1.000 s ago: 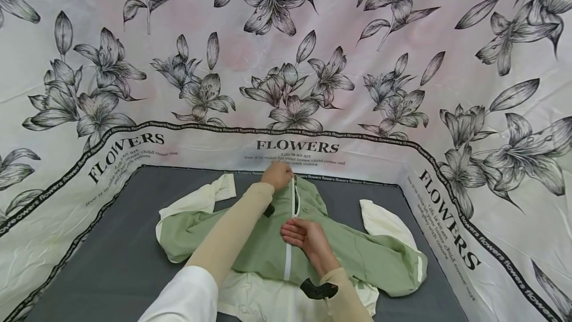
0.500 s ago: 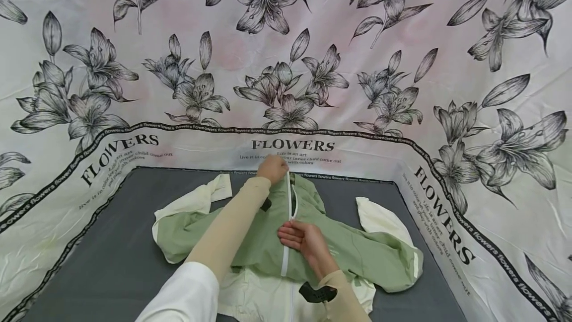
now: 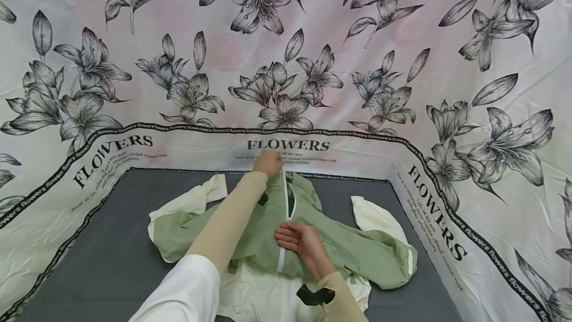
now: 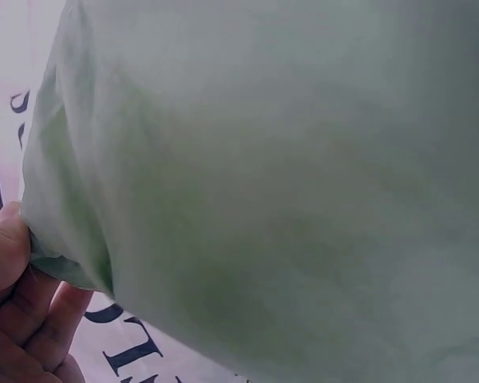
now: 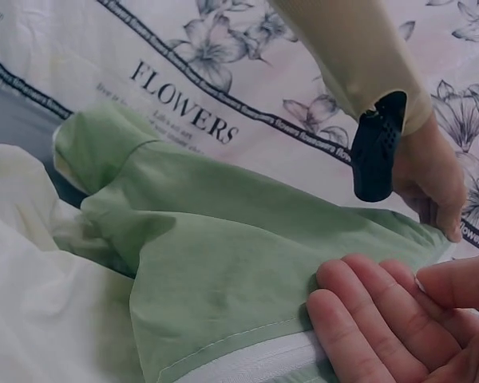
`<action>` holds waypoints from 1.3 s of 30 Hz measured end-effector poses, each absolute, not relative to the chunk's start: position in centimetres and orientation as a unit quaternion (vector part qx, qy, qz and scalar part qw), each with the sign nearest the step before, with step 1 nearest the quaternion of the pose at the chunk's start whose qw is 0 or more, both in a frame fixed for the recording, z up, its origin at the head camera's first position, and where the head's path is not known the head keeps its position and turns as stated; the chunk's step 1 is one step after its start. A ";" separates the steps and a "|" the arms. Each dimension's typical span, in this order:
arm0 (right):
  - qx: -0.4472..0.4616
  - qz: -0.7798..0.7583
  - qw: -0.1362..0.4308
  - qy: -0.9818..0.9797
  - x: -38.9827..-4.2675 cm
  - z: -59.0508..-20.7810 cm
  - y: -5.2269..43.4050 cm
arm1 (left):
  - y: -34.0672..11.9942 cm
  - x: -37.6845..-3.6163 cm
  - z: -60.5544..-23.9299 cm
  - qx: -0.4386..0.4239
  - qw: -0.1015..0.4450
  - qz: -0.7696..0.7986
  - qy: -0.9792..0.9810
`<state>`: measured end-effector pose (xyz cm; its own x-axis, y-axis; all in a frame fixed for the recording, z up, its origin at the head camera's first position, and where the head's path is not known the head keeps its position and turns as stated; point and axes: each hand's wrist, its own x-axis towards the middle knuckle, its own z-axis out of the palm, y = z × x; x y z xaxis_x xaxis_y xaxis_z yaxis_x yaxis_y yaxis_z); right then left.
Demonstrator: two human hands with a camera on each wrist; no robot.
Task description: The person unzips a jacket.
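Observation:
A green and cream jacket (image 3: 250, 245) lies spread front up, its sleeves out to both sides. My left hand (image 3: 268, 164) grips the collar edge at the far end and holds it raised, so the white zipper (image 3: 281, 259) is drawn taut. In the left wrist view, thumb and fingers (image 4: 6, 255) pinch the green cloth (image 4: 223, 199). My right hand (image 3: 306, 247) pinches the zipper pull between thumb and forefinger, where the two zipper tapes meet; above it the tapes part around a dark gap. The pull is mostly hidden by the fingertips (image 5: 343, 275).
The jacket lies on a dark grey table (image 3: 103, 242). A white cloth backdrop (image 3: 286, 88) with printed lilies and lettering rises behind and at both sides. Cream sleeve ends (image 3: 377, 217) stick out beyond the green parts. Each wrist carries a black camera strap (image 3: 315, 295).
My left hand has risen slightly, lifting the collar and the zipper's lower end with it. My right hand keeps its pinch at the same spot on the zipper. The head view has shifted a little.

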<state>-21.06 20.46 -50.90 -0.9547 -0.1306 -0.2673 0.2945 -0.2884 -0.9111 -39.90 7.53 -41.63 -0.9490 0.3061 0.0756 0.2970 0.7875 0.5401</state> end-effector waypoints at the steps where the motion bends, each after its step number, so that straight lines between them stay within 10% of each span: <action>1: 0.070 -0.800 0.132 0.581 -21.0 -50.9 20.5 | 7.5 -40.0 -41.5 0.160 0.007 0.284 0.945; 39: 0.066 -0.809 0.136 0.568 -19.8 -51.5 20.5 | 6.7 -42.3 -38.6 0.148 -0.043 0.283 0.947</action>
<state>-19.75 20.49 -51.54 -0.9544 -0.1441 -0.2614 0.2949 -0.3180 -0.9011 -42.33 6.70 -38.60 -0.9525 0.2561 0.1651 0.3046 0.7962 0.5227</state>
